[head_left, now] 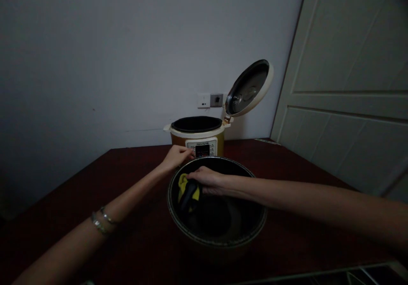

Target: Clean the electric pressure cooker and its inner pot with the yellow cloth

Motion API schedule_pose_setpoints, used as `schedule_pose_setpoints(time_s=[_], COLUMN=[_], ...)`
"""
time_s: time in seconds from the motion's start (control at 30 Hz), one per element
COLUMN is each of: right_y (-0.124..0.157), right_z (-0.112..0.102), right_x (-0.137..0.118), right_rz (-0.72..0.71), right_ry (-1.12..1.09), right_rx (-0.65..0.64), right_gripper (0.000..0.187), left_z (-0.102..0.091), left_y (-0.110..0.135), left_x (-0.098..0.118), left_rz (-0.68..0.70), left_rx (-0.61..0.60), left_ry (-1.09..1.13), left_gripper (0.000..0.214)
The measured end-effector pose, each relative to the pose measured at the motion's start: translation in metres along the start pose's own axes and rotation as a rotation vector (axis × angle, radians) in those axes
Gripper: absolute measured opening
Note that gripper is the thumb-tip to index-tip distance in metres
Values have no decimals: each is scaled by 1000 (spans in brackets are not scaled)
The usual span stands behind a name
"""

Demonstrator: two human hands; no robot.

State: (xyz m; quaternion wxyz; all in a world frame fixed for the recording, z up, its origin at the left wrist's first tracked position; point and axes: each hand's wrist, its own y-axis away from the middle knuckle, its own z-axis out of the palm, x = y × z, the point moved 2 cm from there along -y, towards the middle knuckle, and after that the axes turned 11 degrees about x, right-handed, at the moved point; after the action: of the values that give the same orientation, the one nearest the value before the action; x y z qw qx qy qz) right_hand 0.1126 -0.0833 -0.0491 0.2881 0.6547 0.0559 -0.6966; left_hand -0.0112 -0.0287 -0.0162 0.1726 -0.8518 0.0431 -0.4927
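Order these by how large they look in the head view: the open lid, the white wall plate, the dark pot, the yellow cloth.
1. Dark pot
2. Open lid
3. Yellow cloth
4. White wall plate

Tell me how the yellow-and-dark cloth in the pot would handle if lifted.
The cloth would probably droop rather than stay stiff, since it bunches in soft folds at the right hand. It seems unlikely to break, looking like fabric throughout. It may be light, judging by its small bulk inside the pot, though dampness cannot be seen.
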Motion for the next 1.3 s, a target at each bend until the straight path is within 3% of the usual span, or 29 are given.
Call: schedule_pose_setpoints(time_s=[0.07,0.1,0.13,0.2,0.27,0.37,0.47,0.57,0.67,0.8,0.9,1.1,1.2,1.3], right_y=[2,4,6,6,2,-4,5,25,33,20,15,42,59,65], right_z=[-1,0,1,2,0,-4,0,8,12,0,-18,-64,-71,-53], right_x=[-1,-1,-2,-3,-3,-4,-8,-17,-27,-43,-47,-31,-16,7], right_rz=[-3,-10,-21,-51,-123,-347,-688,-1034,-1231,-1307,-1181,-978,-556,-126], right_ry=[-22,-1,39,140,268,463,674,1033,1568,1984,2121,2193,2086,1792], right_rx=[-45,-49,-37,31,151,271,191,33,-87,50,59,-217,-364,-632], right_gripper=[11,10,11,13,12,28,35,28,22,29,28,22,11,12], left_z=[-20,-30,-36,-41,-36,-28,-21,-17,-12,-6,-4,-4,-4,-4], left_y=[13,26,43,85,127,164,171,164,163,165,162,160,160,160], left_x=[25,40,54,75,82,72,58,54,57,58,56,56,55,54], left_rz=[319,523,733,1187,1515,1694,1875,1856,1766,1750,1747,1722,1724,1724], left_rx=[206,341,401,322,121,31,-59,-89,-110,-54,-43,-54,-34,-43], left_ry=[-131,-176,-212,-265,-411,-573,-570,-563,-534,-386,-331,-285,-279,-295], left_gripper=[34,35,34,31,28,20,10,16,26,33,35,36,35,34])
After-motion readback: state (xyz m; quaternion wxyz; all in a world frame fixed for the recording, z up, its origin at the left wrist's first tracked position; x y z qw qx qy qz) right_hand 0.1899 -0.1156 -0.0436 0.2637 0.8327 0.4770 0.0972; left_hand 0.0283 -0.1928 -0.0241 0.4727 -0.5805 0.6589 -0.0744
